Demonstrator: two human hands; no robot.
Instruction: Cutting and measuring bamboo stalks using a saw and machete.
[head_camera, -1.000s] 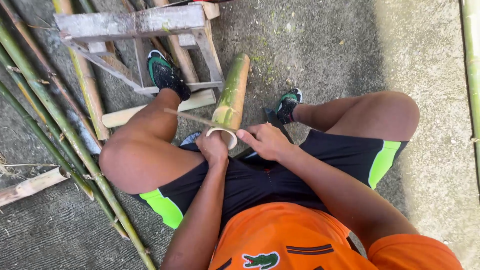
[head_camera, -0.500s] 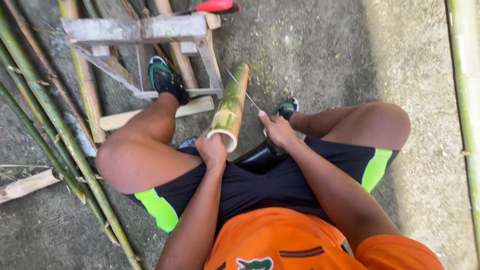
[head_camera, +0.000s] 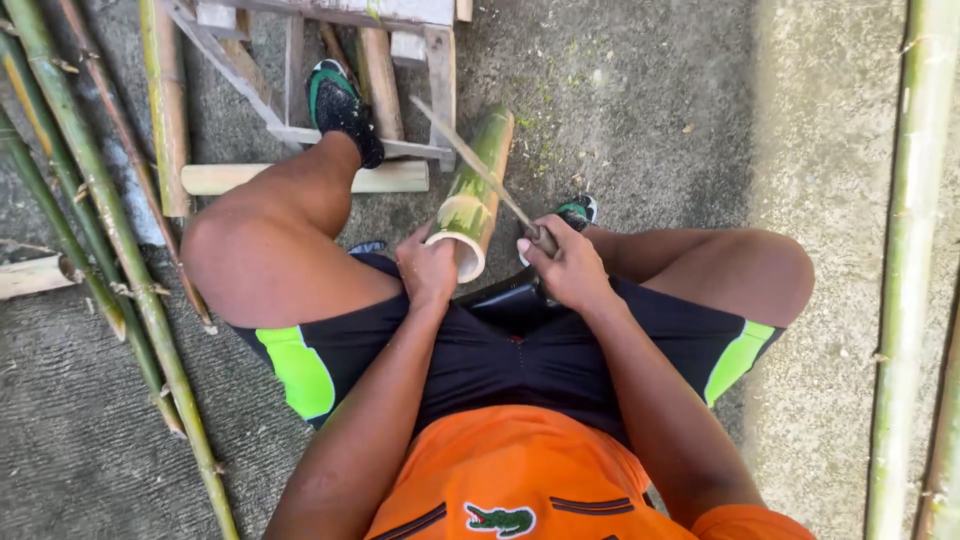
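Rough grey concrete (head_camera: 640, 90) spreads under you, paler along its right side, with long green bamboo poles (head_camera: 95, 210) lying on the left and another pole (head_camera: 905, 260) running down the right edge. Ahead of your feet stands a weathered wooden frame (head_camera: 300, 60), with a pale round stick (head_camera: 300, 178) lying crosswise beside it.

You sit with knees spread, and the bamboo section (head_camera: 472, 195) stands tilted between them, its far end resting on the ground near the frame and its near end raised toward you. Its skin is green with pale, scraped patches near the top, and the cut end shows a thick cream-coloured wall around a hollow core.

Your left hand (head_camera: 428, 268) is wrapped around the near end of the section just below the cut rim, fingers closed on it, wrist straight and forearm reaching down from your body. Your right hand (head_camera: 565, 265) is clenched around the handle of a long knife (head_camera: 470, 160), thumb up along the top. The thin blade slants up and to the left, crossing over the upper side of the section; whether it touches the skin cannot be told.
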